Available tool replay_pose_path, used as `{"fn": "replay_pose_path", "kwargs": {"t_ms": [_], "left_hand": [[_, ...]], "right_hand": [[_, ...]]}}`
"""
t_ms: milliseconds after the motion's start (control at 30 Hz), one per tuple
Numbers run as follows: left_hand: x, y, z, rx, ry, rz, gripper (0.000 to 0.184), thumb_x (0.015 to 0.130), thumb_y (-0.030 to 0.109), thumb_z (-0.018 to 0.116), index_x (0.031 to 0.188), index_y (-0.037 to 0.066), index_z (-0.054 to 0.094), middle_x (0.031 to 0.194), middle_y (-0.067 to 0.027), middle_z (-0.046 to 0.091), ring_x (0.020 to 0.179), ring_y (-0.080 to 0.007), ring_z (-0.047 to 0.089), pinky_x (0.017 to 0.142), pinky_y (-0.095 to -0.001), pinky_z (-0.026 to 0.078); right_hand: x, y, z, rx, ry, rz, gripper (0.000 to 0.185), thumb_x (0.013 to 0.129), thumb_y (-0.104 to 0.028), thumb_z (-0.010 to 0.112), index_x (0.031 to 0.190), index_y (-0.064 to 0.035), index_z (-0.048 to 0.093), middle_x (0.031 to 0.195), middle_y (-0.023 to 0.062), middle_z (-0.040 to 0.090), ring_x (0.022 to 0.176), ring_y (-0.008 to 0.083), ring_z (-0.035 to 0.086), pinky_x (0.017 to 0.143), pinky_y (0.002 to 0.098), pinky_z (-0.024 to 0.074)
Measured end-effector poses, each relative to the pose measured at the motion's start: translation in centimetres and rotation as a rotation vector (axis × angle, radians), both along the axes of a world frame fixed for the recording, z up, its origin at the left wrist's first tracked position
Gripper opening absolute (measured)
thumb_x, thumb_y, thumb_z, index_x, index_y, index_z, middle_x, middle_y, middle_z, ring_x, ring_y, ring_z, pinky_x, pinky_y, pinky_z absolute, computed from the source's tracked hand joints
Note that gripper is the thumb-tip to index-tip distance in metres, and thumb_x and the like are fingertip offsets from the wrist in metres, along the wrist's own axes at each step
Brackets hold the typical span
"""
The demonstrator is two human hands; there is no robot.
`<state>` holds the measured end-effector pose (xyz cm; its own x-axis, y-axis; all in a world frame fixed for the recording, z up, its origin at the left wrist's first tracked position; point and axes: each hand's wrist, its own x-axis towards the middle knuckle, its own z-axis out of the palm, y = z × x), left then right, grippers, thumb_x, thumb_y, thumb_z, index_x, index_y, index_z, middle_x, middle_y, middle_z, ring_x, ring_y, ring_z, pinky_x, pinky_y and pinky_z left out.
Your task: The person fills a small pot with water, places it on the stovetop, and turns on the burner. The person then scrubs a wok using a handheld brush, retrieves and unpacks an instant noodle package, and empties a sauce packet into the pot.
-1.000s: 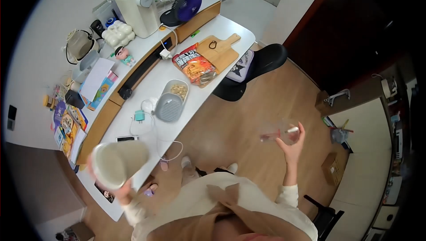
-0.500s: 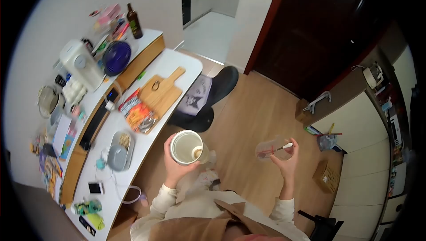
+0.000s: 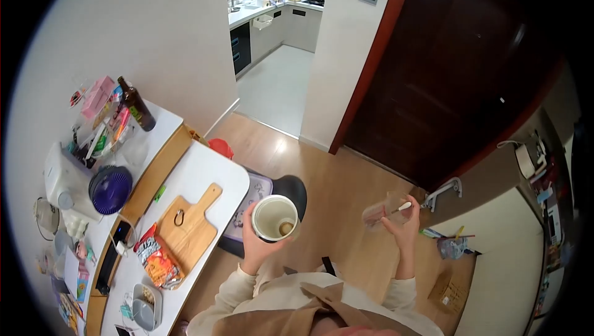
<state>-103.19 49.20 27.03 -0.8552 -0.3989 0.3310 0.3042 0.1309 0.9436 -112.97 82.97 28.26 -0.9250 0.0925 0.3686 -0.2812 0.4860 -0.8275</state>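
Note:
My left hand (image 3: 260,250) is wrapped round a pale, open-topped cylindrical container (image 3: 272,212), its mouth tilted up toward me. Near the bottom inside lies a small brownish round patch, too small to name. Out to the right, my right hand (image 3: 403,228) pinches a clear plastic cup (image 3: 377,215) with reddish marks, lying sideways. A thin utensil with a white end (image 3: 404,206) shows at the same fingers; its kind is not clear. The two hands are well apart, above the floor.
On the desk (image 3: 213,159) at left lie a wooden cutting board (image 3: 192,228), an orange snack bag (image 3: 158,258) and a grey divided container (image 3: 147,311). A dark bottle (image 3: 137,106) and a purple basket (image 3: 111,190) stand on its shelf. A chair (image 3: 291,193) is beside the desk; a cardboard box (image 3: 448,289) is at right.
The view has turned and moved forward, showing more of the kitchen and door. The container in my left hand sits further right in view. Both hands keep their holds.

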Motion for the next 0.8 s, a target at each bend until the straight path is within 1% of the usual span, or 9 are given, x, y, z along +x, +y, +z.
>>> {"fn": "replay_pose_path", "kwargs": {"t_ms": [100,200,233,367,500,633,733,767,800], "left_hand": [[-6.6,1.2,-0.7,0.067,0.010,0.057,0.091,0.051,0.018,0.083,0.125,0.002,0.032,0.115,-0.0127,0.048,0.108,-0.0225,0.049,0.093,-0.0350,0.039],[-12.9,2.1,-3.1,0.056,0.008,0.202,0.090,0.051,0.018,0.083,0.124,0.002,0.032,0.115,-0.0127,0.049,0.107,-0.0227,0.050,0.093,-0.0349,0.039],[-14.9,2.6,-2.7,0.090,0.023,0.231,0.089,0.051,0.017,0.083,0.124,0.002,0.033,0.115,-0.0124,0.048,0.107,-0.0226,0.049,0.093,-0.0344,0.039],[-23.3,4.0,-2.9,0.059,-0.041,0.490,0.088,0.052,0.013,0.081,0.124,0.003,0.033,0.115,-0.0113,0.046,0.107,-0.0222,0.048,0.093,-0.0339,0.038],[-30.1,4.1,-2.7,0.091,-0.031,0.694,0.088,0.052,0.012,0.081,0.125,0.003,0.033,0.115,-0.0104,0.047,0.107,-0.0222,0.048,0.093,-0.0334,0.038],[-36.2,2.1,-1.7,0.170,-0.048,0.815,0.087,0.053,0.010,0.081,0.125,0.003,0.033,0.116,-0.0105,0.046,0.107,-0.0215,0.048,0.093,-0.0334,0.038],[-41.1,-1.8,-4.4,0.100,-0.090,0.921,0.086,0.053,0.009,0.081,0.125,0.004,0.033,0.116,-0.0103,0.046,0.107,-0.0212,0.048,0.094,-0.0333,0.038],[-43.1,-3.6,-5.5,0.136,-0.042,0.918,0.085,0.054,0.009,0.080,0.125,0.004,0.033,0.117,-0.0102,0.046,0.107,-0.0213,0.048,0.094,-0.0332,0.038],[-45.4,-5.6,-5.7,0.134,-0.023,0.907,0.085,0.054,0.008,0.080,0.125,0.004,0.033,0.117,-0.0102,0.046,0.108,-0.0215,0.048,0.094,-0.0333,0.038]], "right_hand": [[-8.9,0.2,-0.7,0.062,-0.042,0.032,0.086,0.050,-0.019,0.085,0.123,-0.0054,0.040,0.110,0.0084,0.053,0.099,0.0203,0.051,0.085,0.0325,0.0423],[-18.7,-0.5,-0.8,0.103,-0.040,0.148,0.083,0.053,-0.017,0.082,0.124,-0.0065,0.041,0.110,0.0074,0.053,0.100,0.0199,0.051,0.086,0.0312,0.0422],[-22.3,-1.1,-0.8,0.055,-0.039,0.208,0.084,0.052,-0.017,0.082,0.124,-0.0064,0.041,0.109,0.0080,0.055,0.096,0.0195,0.052,0.084,0.0315,0.0433],[-36.7,-3.5,-0.7,0.175,-0.031,0.398,0.084,0.052,-0.016,0.083,0.124,-0.0073,0.042,0.111,0.0091,0.055,0.094,0.0190,0.053,0.080,0.0322,0.0450],[-47.2,-10.0,2.1,0.104,-0.071,0.623,0.080,0.053,-0.019,0.082,0.122,-0.0068,0.042,0.112,0.0107,0.053,0.093,0.0223,0.054,0.079,0.0341,0.0458],[-56.3,-18.0,0.9,0.183,-0.013,0.747,0.083,0.053,-0.023,0.083,0.122,-0.0055,0.041,0.111,0.0122,0.054,0.094,0.0249,0.054,0.079,0.0349,0.0459],[-62.1,-24.8,-0.5,0.099,-0.013,0.858,0.082,0.054,-0.023,0.083,0.123,-0.0054,0.041,0.112,0.0115,0.053,0.097,0.0256,0.052,0.079,0.0358,0.0463],[-63.7,-26.9,-0.7,0.032,-0.060,0.879,0.080,0.057,-0.017,0.081,0.124,-0.0039,0.039,0.111,0.0087,0.053,0.095,0.0203,0.050,0.083,0.0355,0.0439],[-65.6,-28.9,-0.5,0.017,-0.083,0.870,0.080,0.057,-0.017,0.081,0.124,-0.0039,0.039,0.112,0.0090,0.053,0.095,0.0203,0.050,0.083,0.0355,0.0442]]}}
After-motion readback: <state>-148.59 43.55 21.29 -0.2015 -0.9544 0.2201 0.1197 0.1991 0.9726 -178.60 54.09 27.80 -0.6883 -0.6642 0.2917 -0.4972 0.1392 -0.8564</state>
